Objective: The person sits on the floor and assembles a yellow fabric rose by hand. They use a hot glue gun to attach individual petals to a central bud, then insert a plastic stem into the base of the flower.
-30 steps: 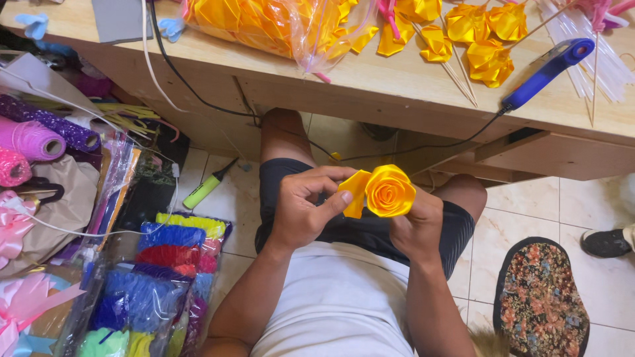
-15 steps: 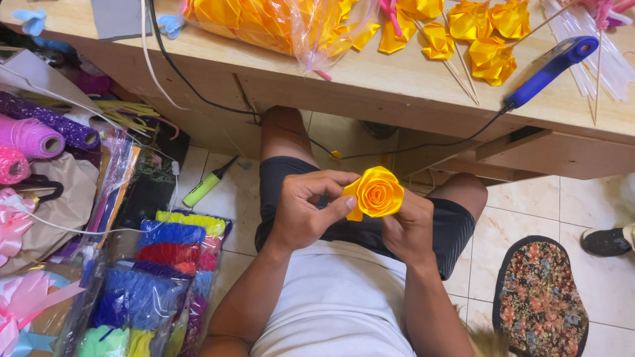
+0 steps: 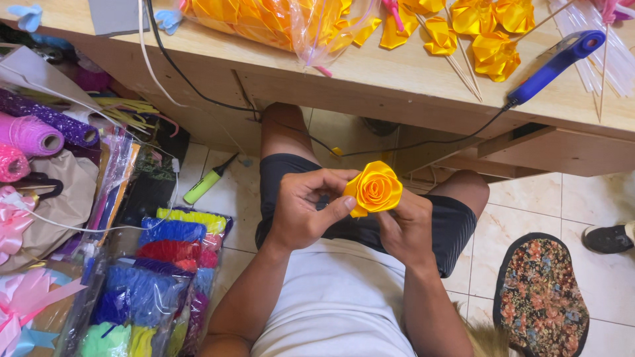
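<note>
I hold a yellow ribbon rose [image 3: 375, 188] over my lap, below the edge of the wooden table [image 3: 370, 79]. My left hand [image 3: 307, 208] pinches its outer petal at the left side with thumb and fingers. My right hand [image 3: 405, 228] grips the rose from underneath, its stem end hidden by the fingers. On the table lie several finished yellow ribbon flowers on sticks [image 3: 486, 36] and a clear bag of yellow ribbon pieces [image 3: 278, 20].
A blue glue gun [image 3: 554, 61] lies on the table, its black cord running down past my knee. Ribbon rolls [image 3: 33, 135], bags of coloured material [image 3: 152, 277] and a green marker [image 3: 202, 187] crowd the floor at left. A patterned mat [image 3: 542, 297] lies at right, beside a person's shoe [image 3: 605, 238].
The rose has shifted slightly left and down toward my left hand, and the loose petal at its left has been folded in closer against the bloom.
</note>
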